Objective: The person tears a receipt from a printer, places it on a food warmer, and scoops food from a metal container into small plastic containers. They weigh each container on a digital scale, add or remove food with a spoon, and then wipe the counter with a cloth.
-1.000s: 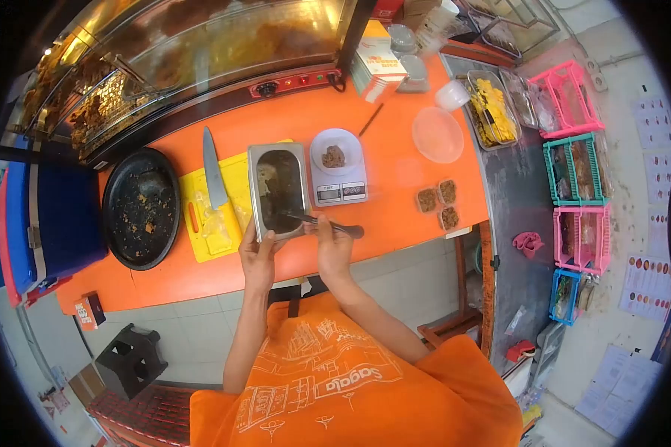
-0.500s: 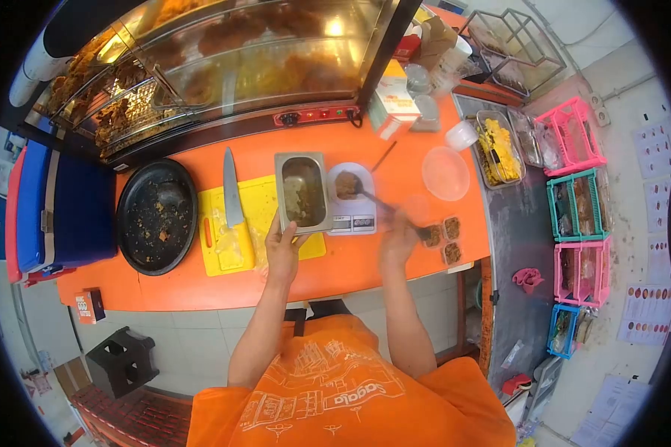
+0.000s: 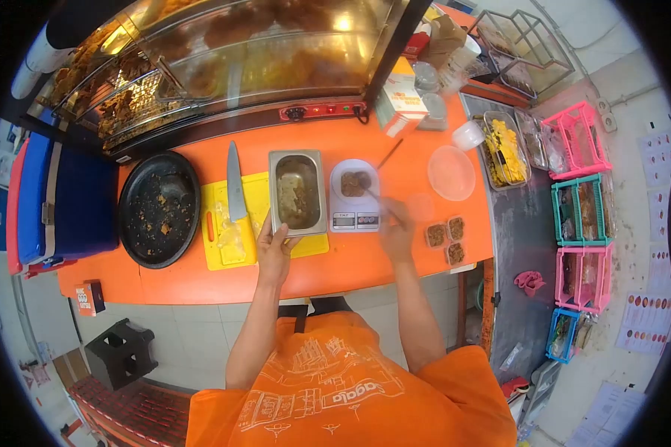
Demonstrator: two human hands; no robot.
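My left hand (image 3: 274,249) grips the near edge of a metal container (image 3: 297,191) that has some brown food left at its bottom. My right hand (image 3: 397,229) is closed round the handle of a spoon (image 3: 371,192), whose head is over brown food (image 3: 353,184) on a white kitchen scale (image 3: 345,204). Just right of that hand stand three small clear cups (image 3: 455,254) filled with brown food. A yellow cutting board (image 3: 229,244) with a knife (image 3: 235,179) lies left of the metal container.
A round black tray (image 3: 159,210) with crumbs sits at the left. Behind the counter (image 3: 350,267) is a lit glass display case (image 3: 253,52). A clear round lid (image 3: 451,173), a white-orange box (image 3: 401,104) and a container of yellow food (image 3: 505,149) are at the right.
My right hand has brought the spoon back from the small cups at the right to the scale, its head now over the food there. The metal container is held more squarely.
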